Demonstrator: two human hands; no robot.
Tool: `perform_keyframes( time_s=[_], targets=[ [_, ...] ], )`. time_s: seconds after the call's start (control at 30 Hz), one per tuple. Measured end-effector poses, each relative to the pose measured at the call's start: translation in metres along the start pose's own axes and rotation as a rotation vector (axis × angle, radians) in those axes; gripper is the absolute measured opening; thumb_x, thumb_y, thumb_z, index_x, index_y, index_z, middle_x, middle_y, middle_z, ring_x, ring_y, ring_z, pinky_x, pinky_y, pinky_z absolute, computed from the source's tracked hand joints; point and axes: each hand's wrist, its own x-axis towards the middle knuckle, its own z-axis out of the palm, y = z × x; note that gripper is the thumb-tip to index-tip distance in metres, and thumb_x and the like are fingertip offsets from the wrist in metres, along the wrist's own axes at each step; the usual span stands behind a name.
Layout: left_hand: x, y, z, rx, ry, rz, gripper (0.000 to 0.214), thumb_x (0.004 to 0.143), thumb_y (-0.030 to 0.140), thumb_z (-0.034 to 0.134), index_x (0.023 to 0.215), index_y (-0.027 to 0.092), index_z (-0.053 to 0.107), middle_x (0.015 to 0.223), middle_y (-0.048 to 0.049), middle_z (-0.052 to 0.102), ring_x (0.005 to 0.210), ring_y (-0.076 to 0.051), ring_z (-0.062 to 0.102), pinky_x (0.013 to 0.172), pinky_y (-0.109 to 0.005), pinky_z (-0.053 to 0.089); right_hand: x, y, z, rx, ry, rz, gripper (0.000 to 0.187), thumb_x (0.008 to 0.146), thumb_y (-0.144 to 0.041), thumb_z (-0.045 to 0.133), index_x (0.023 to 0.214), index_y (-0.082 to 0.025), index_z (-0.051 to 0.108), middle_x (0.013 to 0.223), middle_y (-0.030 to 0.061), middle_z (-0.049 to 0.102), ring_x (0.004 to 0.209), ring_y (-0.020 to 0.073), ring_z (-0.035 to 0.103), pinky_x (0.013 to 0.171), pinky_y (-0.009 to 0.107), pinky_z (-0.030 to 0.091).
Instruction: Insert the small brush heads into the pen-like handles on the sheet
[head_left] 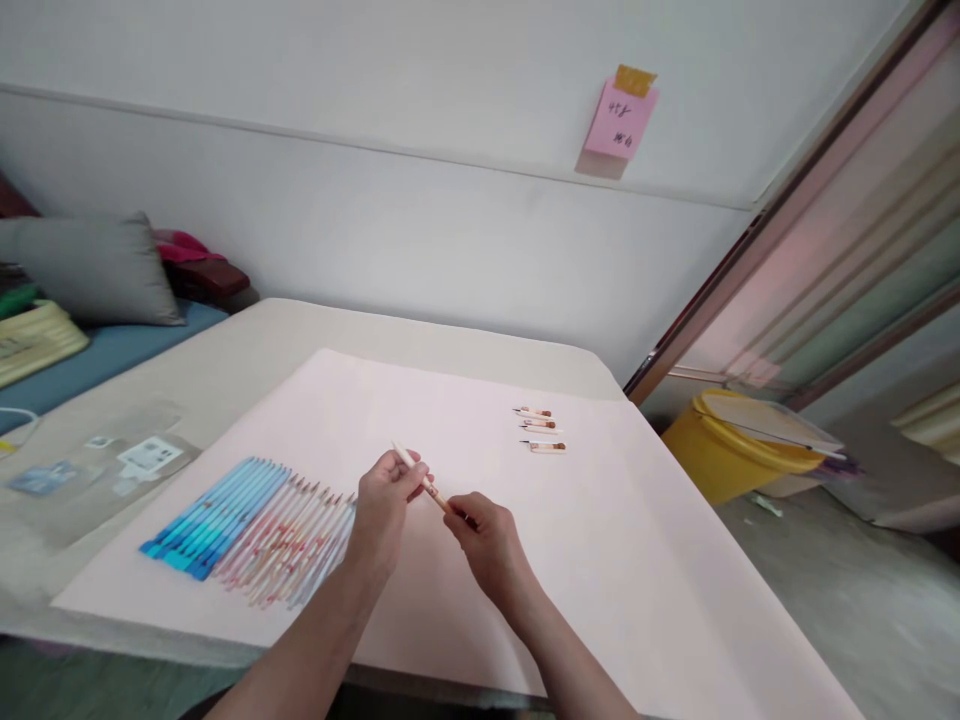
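Note:
A slim cream-and-brown pen (435, 493) slants between my two hands above the pale pink sheet. My left hand (386, 490) is closed around its white upper part, whose tip pokes out past the fingers. Closed on the brown lower end is my right hand (480, 530), and the fingers hide that end. Left of my hands lies a row of blue pens (217, 510), side by side. Against it rests a row of white-and-red patterned pens (285, 540), partly covered by my left forearm. Several short cream-and-brown pen pieces with dark points (544, 447) lie farther right.
The pink sheet (600, 560) covers much of the white table (277, 330). Clear plastic packaging (150, 455) lies at the table's left. Beyond are a grey cushion (90, 268) and a blue seat. A yellow bin (712, 450) stands right of the table, and a wall rises behind.

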Motion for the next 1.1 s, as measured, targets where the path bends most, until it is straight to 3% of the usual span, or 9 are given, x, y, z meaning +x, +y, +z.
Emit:
perform_keyframes(
  time_s=[0.13,0.23,0.3,0.37,0.6,0.77,0.97,1.1],
  targets=[
    [-0.0011,0.0013,0.0018,0.004,-0.06,-0.007,0.027,0.069,0.032,0.067,0.088,0.015,0.058,0.072,-0.0035,0.064,0.072,-0.016,0.06,0.078,-0.034,0.046,0.0009,0.0011,-0.004,0.346,-0.106,0.203,0.011,0.073,-0.024,0.057,0.07,-0.016,0.064,0.061,-0.001,0.052,0.05,0.0089,0.042,0.05,0.024,0.029],
    [-0.0027,0.0051,0.0027,-0.005,-0.13,-0.04,0.029,0.071,0.032,0.065,0.093,0.015,0.057,0.077,-0.0055,0.066,0.077,-0.018,0.061,0.082,-0.036,0.046,0.0004,0.0015,-0.0083,0.713,-0.28,0.39,0.021,0.072,-0.033,0.062,0.076,-0.013,0.065,0.06,-0.0008,0.052,0.043,0.0058,0.037,0.046,0.024,0.022],
    [-0.0029,0.0068,0.0021,-0.008,-0.185,-0.063,0.03,0.073,0.032,0.063,0.097,0.015,0.056,0.083,-0.0078,0.067,0.083,-0.02,0.062,0.084,-0.039,0.045,-0.0003,0.0009,-0.0097,0.831,-0.356,0.446,0.025,0.071,-0.035,0.064,0.078,-0.011,0.065,0.06,0.0,0.053,0.042,0.005,0.037,0.046,0.023,0.021],
    [-0.0024,0.007,0.0011,-0.011,-0.232,-0.072,0.028,0.075,0.031,0.06,0.099,0.015,0.055,0.089,-0.0101,0.068,0.088,-0.022,0.062,0.086,-0.04,0.044,-0.0009,-0.0006,-0.0088,0.79,-0.336,0.43,0.025,0.072,-0.034,0.062,0.078,-0.011,0.065,0.062,0.0009,0.055,0.043,0.0054,0.04,0.046,0.023,0.023],
    [-0.004,0.0028,0.0029,-0.012,-0.234,-0.041,0.021,0.078,0.028,0.057,0.095,0.016,0.055,0.093,-0.0106,0.066,0.091,-0.022,0.061,0.088,-0.041,0.044,-0.0033,-0.0036,-0.0003,0.339,-0.049,0.217,0.013,0.073,-0.027,0.058,0.08,-0.018,0.063,0.06,-0.0036,0.049,0.052,0.0085,0.04,0.048,0.022,0.03],
    [-0.0084,0.0055,0.0074,-0.018,-0.281,-0.078,0.018,0.077,0.028,0.058,0.093,0.017,0.057,0.092,-0.0084,0.065,0.093,-0.021,0.059,0.086,-0.039,0.044,-0.0028,-0.0053,-0.0042,0.268,-0.102,0.208,0.022,0.08,-0.031,0.05,0.065,-0.017,0.057,0.054,-0.0035,0.048,0.049,0.0077,0.035,0.048,0.022,0.026],
    [-0.0063,0.0063,0.0079,0.105,-0.143,0.031,0.022,0.072,0.037,0.063,0.074,0.015,0.06,0.069,-0.0009,0.057,0.069,-0.014,0.054,0.075,-0.03,0.044,-0.0036,-0.0082,-0.0048,0.208,-0.056,0.119,0.024,0.079,-0.03,0.051,0.06,-0.017,0.055,0.052,-0.0041,0.045,0.052,0.0081,0.036,0.05,0.022,0.026],
    [-0.0043,0.0056,0.0074,0.046,-0.113,0.012,0.028,0.069,0.032,0.065,0.091,0.015,0.061,0.071,-0.0027,0.061,0.069,-0.015,0.056,0.074,-0.032,0.045,-0.0039,-0.0035,-0.0029,0.308,-0.153,0.22,0.026,0.079,-0.035,0.05,0.062,-0.016,0.057,0.051,-0.004,0.045,0.045,0.0071,0.03,0.045,0.023,0.022]
  ],
)
